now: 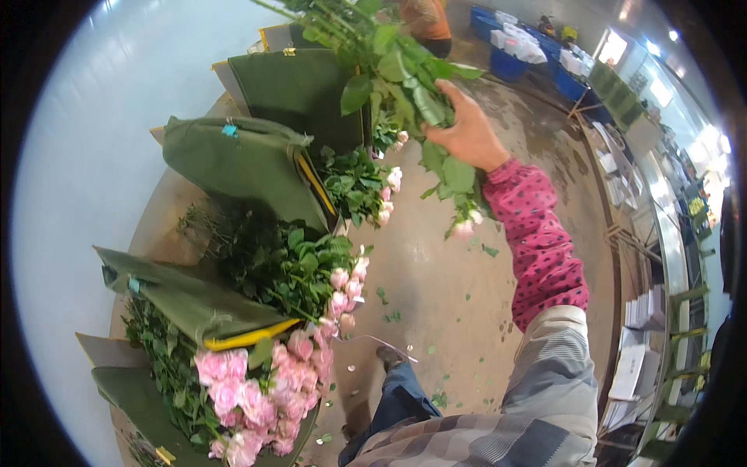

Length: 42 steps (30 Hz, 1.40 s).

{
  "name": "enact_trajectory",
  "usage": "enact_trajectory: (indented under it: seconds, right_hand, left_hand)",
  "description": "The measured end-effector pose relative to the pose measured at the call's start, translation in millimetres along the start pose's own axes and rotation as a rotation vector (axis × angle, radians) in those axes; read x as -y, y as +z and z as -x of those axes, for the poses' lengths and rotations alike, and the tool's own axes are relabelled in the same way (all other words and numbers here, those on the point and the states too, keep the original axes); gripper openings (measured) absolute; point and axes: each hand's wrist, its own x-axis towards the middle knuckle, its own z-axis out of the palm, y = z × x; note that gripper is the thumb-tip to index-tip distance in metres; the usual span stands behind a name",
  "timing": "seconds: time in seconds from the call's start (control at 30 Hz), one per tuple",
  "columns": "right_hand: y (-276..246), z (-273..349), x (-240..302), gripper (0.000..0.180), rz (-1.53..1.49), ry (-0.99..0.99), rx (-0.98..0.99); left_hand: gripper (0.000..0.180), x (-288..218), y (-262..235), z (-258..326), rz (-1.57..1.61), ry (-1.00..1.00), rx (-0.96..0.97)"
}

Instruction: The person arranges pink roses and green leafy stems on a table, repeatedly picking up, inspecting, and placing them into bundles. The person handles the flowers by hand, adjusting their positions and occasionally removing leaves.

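Note:
My right hand (pixel 471 131), in a pink dotted sleeve, is closed round a bunch of leafy rose stems (pixel 405 74). The cut ends point up toward the top left, while a pale pink rose head (pixel 463 229) hangs below the hand. Just left of the bunch stand green fabric dividers (pixel 233 167) with yellow edges. Between them lie more roses, some with pale heads (pixel 342 292) and, closest to me, a fuller cluster of pink blooms (pixel 253 397). My left hand is outside the picture.
Loose leaves and petals (pixel 440 398) litter the brown floor (pixel 436 303). Along the right runs a rack holding white cartons (pixel 634 373). Blue tubs (pixel 507 64) stand at the back, near a person in orange (pixel 428 22). My leg (pixel 401 397) shows below.

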Motion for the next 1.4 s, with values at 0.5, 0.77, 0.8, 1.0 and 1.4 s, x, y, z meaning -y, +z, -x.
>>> enact_trajectory:
  seconds: [0.5,0.77,0.8,1.0,1.4]
  right_hand:
    - [272.5,-95.4,-116.2,0.072,-0.202,0.024,0.585]
    - [386.1,-49.6,-142.1,0.068,0.247,0.128,0.968]
    - [394.3,-52.1,-141.2,0.068,0.285,0.046,1.002]
    - [323.7,-31.2,-196.0,0.048,0.0,0.022,0.557]
    - [176.2,444.0,-33.0,0.026,-0.72,0.78,0.858]
  left_hand:
    - [0.041,-45.9,54.6,39.5,0.472,-0.39,-0.159]
    - [0.046,-34.0,109.9,85.4,0.566,-0.458,-0.256]
    - [0.044,-31.2,111.4,79.2,0.539,-0.434,-0.268]
    - [0.043,12.6,127.3,57.4,-0.007,-0.278,-0.418]
    - [0.034,11.0,71.8,67.9,0.169,-0.05,-0.47]
